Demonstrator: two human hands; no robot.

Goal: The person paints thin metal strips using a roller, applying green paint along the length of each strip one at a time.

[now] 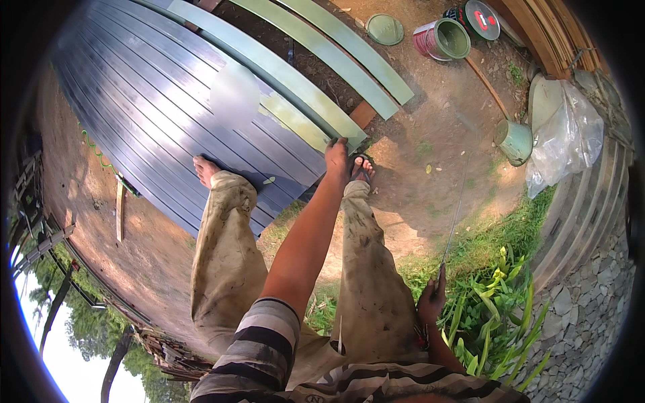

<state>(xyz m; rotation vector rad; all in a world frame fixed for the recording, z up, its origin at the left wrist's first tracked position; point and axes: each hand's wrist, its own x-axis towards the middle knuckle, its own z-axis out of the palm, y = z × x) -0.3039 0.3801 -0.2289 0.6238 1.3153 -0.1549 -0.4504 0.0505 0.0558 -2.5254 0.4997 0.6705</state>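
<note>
My left hand (337, 156) reaches forward, its fingers closed on the near end of a long pale green strip (295, 91). This strip lies along the edge of a grey ribbed metal sheet (161, 114). Low by my right leg, my right hand (432, 299) is closed round the dark handle end of a long thin rod (458, 208), which points away over the dirt. The rod's far end is too faint to make out. My bare left foot (207, 169) rests on the sheet, and my sandalled right foot (363, 168) stands close to my left hand.
Two more green strips (322, 54) lie farther off. Beyond them are an open paint can (451, 40), its loose lid (385, 29) and a closed can (482, 20). A bucket (514, 142), clear plastic (564, 141) and curved steps (578, 208) lie right; leafy plants (494, 322) grow beside my right hand.
</note>
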